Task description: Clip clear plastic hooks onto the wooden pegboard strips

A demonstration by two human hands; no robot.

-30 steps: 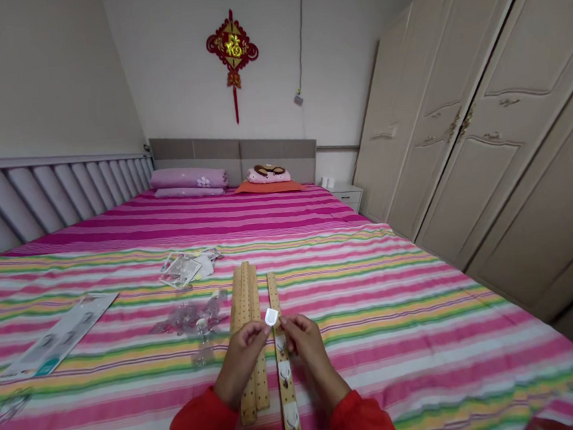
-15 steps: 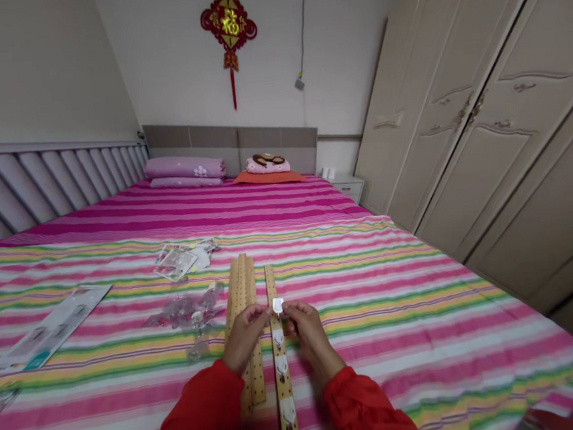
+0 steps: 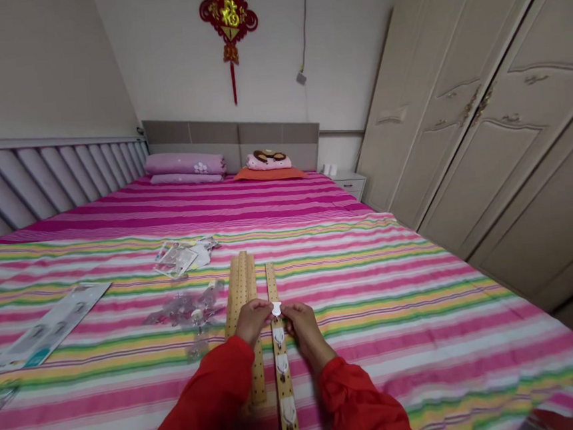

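Your left hand (image 3: 253,319) and right hand (image 3: 304,327) pinch narrowly on a small white plastic hook (image 3: 277,309), held on the near-centre perforated wooden strip (image 3: 271,283), lined up with its row of white hooks (image 3: 282,366).

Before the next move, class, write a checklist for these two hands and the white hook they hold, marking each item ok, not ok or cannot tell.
1. Left hand and right hand both at the white hook: ok.
2. White hook in line with the three lower hooks on the perforated wooden strip: ok.
3. White hook stuck to the strip: cannot tell, fingers cover it.
4. Wider wooden strip apart from the perforated wooden strip: ok.
5. Clear plastic packaging off both strips: ok.
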